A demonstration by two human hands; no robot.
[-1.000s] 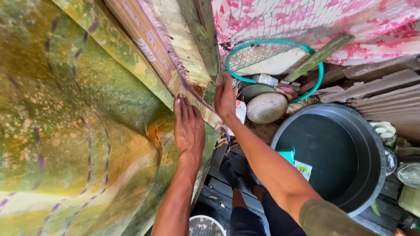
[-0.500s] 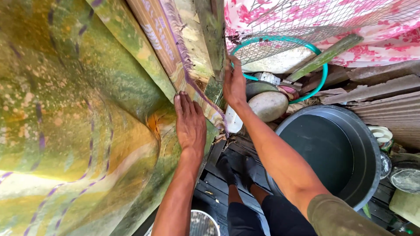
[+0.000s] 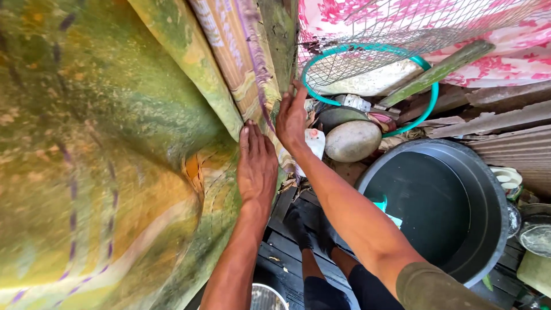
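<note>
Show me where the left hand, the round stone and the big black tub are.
left hand [image 3: 256, 163], head view, back of the hand.
round stone [image 3: 352, 140], head view, its top.
black tub [image 3: 485, 189], head view, right rim.
</note>
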